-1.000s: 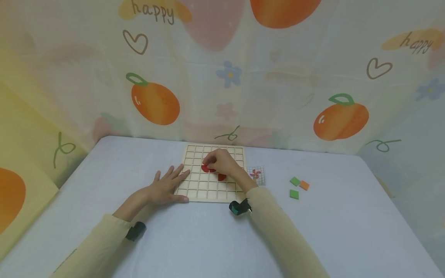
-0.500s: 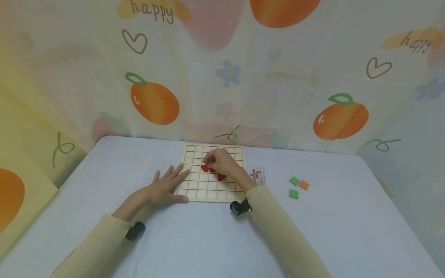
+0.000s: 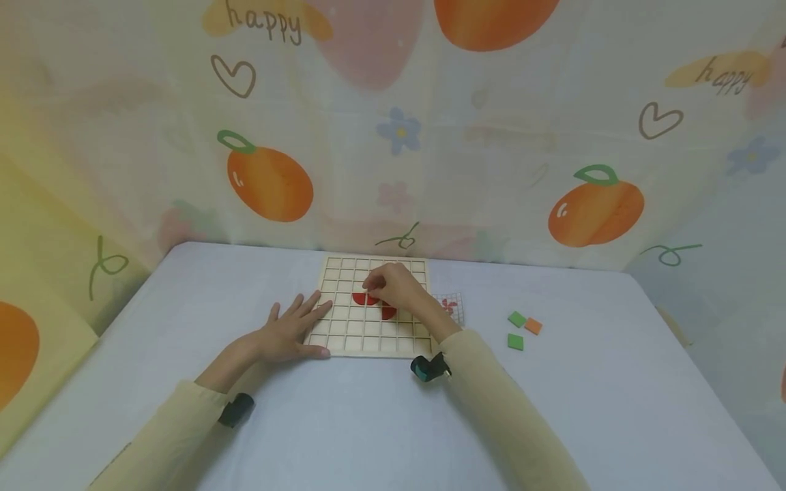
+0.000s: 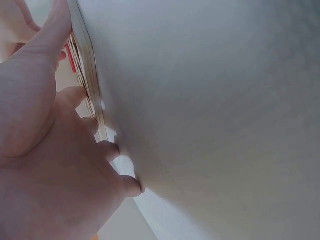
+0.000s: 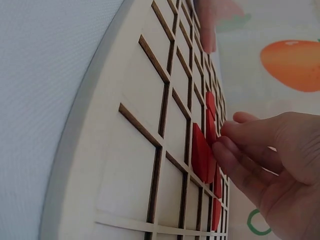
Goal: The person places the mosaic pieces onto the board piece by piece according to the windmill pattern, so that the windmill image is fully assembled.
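A pale wooden grid board (image 3: 346, 346) lies on the table in the head view. My left hand (image 3: 285, 339) rests spread along its left edge, fingertips over the border and thumb at the near corner. My right hand (image 3: 398, 286) bends over the middle of the board, thumb and forefinger pinching at a red piece in the grid. Red curved pieces (image 3: 361, 299) sit left of those fingertips, and another red piece (image 3: 388, 313) lies under the hand. In the right wrist view several red pieces (image 5: 201, 155) show in the squares, right at the thumb and fingertip; the hand hides part of them.
A small gridded card (image 3: 454, 309) with a red pinwheel-like picture lies at the board's right side, partly behind the right wrist. Farther right are two green tiles (image 3: 515, 341) and an orange tile (image 3: 533, 326). A fruit-print cloth (image 3: 344, 170) hangs behind the table.
My right fingertips have shifted slightly right on the board, showing more of the red pieces at their left. The left hand stays in place. The head view has turned slightly.
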Demonstrator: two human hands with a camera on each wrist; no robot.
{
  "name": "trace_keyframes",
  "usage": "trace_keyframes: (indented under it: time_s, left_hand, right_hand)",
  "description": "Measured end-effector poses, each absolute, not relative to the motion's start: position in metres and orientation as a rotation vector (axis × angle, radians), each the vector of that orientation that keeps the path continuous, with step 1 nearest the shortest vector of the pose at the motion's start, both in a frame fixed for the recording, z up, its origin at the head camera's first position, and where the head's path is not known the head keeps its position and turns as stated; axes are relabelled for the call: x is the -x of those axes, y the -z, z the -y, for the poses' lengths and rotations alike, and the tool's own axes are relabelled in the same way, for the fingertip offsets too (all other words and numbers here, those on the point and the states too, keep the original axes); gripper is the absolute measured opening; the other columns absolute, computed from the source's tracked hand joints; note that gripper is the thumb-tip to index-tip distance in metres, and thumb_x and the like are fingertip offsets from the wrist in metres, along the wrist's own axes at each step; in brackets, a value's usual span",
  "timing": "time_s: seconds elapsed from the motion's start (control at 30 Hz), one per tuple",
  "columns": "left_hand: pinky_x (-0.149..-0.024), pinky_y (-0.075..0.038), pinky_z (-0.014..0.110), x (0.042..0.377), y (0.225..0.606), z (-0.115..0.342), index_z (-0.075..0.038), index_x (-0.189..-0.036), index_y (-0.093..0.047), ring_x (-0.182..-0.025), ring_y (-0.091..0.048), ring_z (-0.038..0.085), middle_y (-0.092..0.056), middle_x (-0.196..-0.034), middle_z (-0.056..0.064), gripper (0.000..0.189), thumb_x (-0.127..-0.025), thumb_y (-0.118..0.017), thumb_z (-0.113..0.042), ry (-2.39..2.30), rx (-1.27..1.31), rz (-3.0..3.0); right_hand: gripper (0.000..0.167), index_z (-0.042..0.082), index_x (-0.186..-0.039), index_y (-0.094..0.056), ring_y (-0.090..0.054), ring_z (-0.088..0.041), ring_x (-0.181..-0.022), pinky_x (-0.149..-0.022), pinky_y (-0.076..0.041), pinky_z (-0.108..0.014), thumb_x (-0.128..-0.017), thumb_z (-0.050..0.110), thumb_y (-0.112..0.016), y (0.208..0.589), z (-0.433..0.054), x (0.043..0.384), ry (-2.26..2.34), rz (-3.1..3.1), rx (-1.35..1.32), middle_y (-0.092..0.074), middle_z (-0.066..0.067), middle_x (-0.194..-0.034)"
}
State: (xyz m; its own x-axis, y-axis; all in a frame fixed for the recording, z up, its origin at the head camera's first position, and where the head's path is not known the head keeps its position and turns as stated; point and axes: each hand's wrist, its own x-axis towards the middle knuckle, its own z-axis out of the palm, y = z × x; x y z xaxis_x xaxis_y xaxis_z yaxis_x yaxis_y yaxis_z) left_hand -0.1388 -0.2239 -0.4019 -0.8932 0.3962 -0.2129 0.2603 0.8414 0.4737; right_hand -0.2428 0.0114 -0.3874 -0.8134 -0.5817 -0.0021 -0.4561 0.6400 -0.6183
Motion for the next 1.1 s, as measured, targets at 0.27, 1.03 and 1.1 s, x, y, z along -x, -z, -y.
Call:
trace_keyframes:
  time_s: [0.27, 1.03, 1.1]
  left_hand:
    - [-0.107, 0.007, 0.073, 0.137, 0.4, 0.223, -0.01, -0.156, -0.022, -0.145, 0.001, 0.05, -0.006, -0.162, 0.021, 0.096, -0.085, -0.069, -0.055, -0.656, -0.502, -2.706]
    - [-0.107, 0.007, 0.073, 0.135, 0.394, 0.221, -0.009, -0.156, -0.022, -0.145, 0.001, 0.051, -0.007, -0.162, 0.022, 0.096, -0.085, -0.07, -0.052, -0.647, -0.489, -2.712]
    - [-0.107, 0.007, 0.073, 0.136, 0.395, 0.221, -0.009, -0.156, -0.023, -0.145, 0.001, 0.051, -0.006, -0.162, 0.022, 0.096, -0.085, -0.07, -0.052, -0.653, -0.491, -2.71]
  right_hand:
    - [0.015, 0.007, -0.105, -0.074, -0.065, -0.014, -0.091, -0.085, -0.052, -0.026, -0.093, 0.004, -0.065, 0.385, -0.013, 0.241, 0.911, -2.655, 0.852, -0.072, -0.002, -0.099]
    - [0.016, 0.003, -0.107, -0.073, -0.064, -0.019, -0.095, -0.086, -0.053, -0.032, -0.093, 0.006, -0.066, 0.359, -0.074, 0.226, 0.897, -2.724, 0.898, -0.072, -0.007, -0.101]
    - [0.017, 0.003, -0.108, -0.073, -0.064, -0.019, -0.095, -0.086, -0.053, -0.032, -0.093, 0.006, -0.066, 0.36, -0.083, 0.225, 0.889, -2.74, 0.873, -0.072, -0.006, -0.101]
